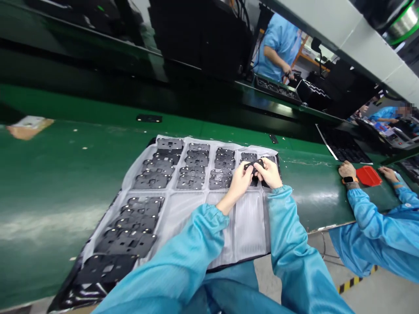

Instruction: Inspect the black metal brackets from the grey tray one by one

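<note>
Between them my left hand (241,179) and my right hand (269,172) grip a small flat black plastic part (254,166), held by thumbs and fingers at its two ends. It is raised over the right side of a tray (207,190) with whitish compartments. Similar black parts (192,167) lie in overlapping stacks in the far row. More stacked parts (137,220) fill the near left compartment, and several near compartments to its right show a bare lining. My hands hide some of the far right compartments.
One black part (149,118) and a smaller black piece (273,138) lie on the green bench (59,179) beyond the tray. At right, a co-worker's hands (347,170) are beside a red tray (369,175). Across the bench, another person (278,48) stands.
</note>
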Available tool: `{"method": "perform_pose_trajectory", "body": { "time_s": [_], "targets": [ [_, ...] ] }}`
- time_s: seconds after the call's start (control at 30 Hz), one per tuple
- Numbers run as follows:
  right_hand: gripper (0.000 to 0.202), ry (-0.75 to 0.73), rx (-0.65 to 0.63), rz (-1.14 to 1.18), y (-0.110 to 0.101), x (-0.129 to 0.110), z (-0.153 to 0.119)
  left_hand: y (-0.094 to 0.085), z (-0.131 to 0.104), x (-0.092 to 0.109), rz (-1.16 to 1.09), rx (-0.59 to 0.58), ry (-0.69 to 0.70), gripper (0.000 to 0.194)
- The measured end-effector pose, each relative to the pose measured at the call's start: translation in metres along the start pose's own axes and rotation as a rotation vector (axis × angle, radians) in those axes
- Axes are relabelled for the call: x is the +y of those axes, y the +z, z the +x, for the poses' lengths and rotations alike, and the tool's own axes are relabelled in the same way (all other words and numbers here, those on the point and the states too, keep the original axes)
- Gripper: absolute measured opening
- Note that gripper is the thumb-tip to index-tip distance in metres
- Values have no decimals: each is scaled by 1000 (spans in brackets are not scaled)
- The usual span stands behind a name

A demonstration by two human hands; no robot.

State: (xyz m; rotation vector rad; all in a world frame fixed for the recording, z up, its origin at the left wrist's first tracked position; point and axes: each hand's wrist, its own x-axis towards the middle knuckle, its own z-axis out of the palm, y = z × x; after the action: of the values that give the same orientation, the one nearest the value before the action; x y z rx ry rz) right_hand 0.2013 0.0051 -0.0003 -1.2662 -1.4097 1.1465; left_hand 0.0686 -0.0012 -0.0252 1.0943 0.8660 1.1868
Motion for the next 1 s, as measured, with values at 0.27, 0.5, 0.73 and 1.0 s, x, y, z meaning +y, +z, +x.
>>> {"method": "perform_pose_trajectory", "body": {
  "time_s": [0.27,0.5,0.73,1.0],
  "targets": [
    [30,-22,22,-18,-1,-7,-2,0,1,12,-138,16,-45,15],
    [31,-25,42,44,13,-11,-3,-3,1,17,-163,54,-82,14],
    [35,-8,79,120,24,-7,-2,-7,2,15,-80,97,-13,17],
    [36,-10,81,167,32,-4,-2,-14,5,10,37,145,64,16]
  ]
}}
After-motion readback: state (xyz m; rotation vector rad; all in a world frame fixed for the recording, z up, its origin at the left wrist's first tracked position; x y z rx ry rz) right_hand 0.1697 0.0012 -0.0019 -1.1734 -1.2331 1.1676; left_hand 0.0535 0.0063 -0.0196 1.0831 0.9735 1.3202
